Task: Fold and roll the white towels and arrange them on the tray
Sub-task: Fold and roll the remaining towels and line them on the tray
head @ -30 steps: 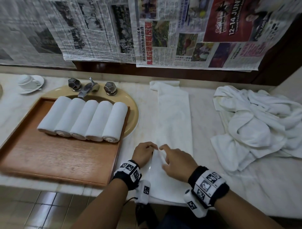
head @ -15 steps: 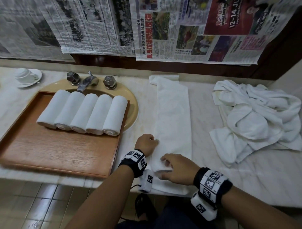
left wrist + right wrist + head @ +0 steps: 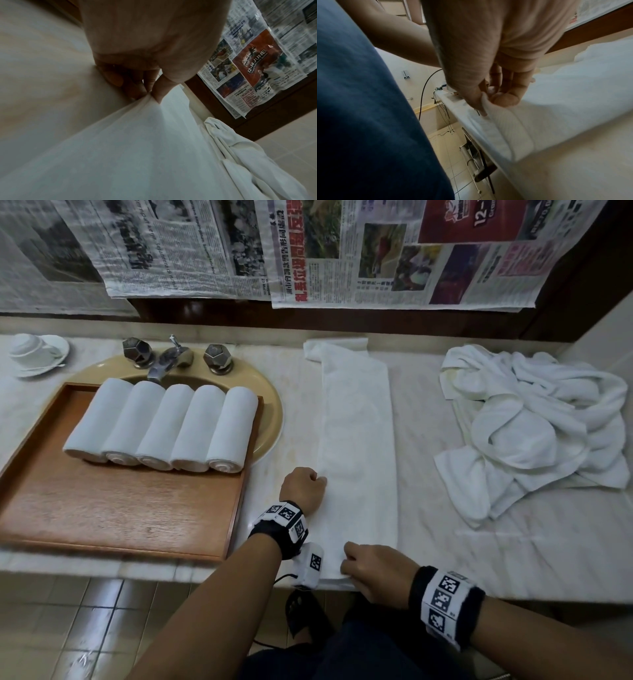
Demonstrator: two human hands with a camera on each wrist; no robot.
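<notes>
1. Folded towel (image 3: 356, 446): a long white strip on the marble counter (image 3: 513, 549), running from 6 to 12 o'clock, near end at the counter's front edge, far end by the wall. It lies between the sink (image 3: 270, 405) and the loose pile of towels (image 3: 534, 426) at 2 o'clock.
2. Left hand (image 3: 303, 489): at the strip's left edge, fingers curled. The left wrist view shows thumb and fingertips (image 3: 159, 93) pinching a ridge of cloth. Judgement: it holds the long edge straight and taut.
3. Right hand (image 3: 373, 571): at the near end, at 6 o'clock. The right wrist view shows thumb and fingers nipping the layered end of the towel (image 3: 513, 129). Judgement: squaring the end before rolling starts.
4. Tray (image 3: 113, 508): wooden, at 9 o'clock, partly over the sink. Five rolled towels (image 3: 161, 426) lie side by side and touching along its far half; near half bare. Judgement: space left for more rolls.
5. View differences: the head view gives layout but hides both grips behind the knuckles; the wrist views show the pinches. Only the right wrist view shows the stacked layers at the towel's end and the cables under the counter.
6. Other items: cup and saucer (image 3: 36, 352) at 10 o'clock; newspaper sheets (image 3: 376, 251) on the wall.
</notes>
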